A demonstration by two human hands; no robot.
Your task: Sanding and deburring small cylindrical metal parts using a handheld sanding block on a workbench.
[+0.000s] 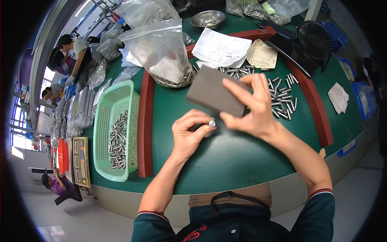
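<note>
Between the thumb and fingers of my left hand (191,133) is a small metal pin (212,123), its round end facing up. My right hand (256,107) grips a grey-brown rectangular block (216,89), perhaps a sanding block, tilted just above the pin; a narrow gap shows between them. Behind and to the right of the block lies a loose pile of metal pins (282,99) on the green table (242,165). At left, a pale green plastic basket (133,133) holds many more such pins.
Dark red bars (146,125) frame the work area. Beyond stand a plastic bag (165,52) of parts, papers (221,46), and a metal bowl (207,18). A black fan (315,37) stands at far right, near a white cloth (338,98). Other people (74,50) work at left.
</note>
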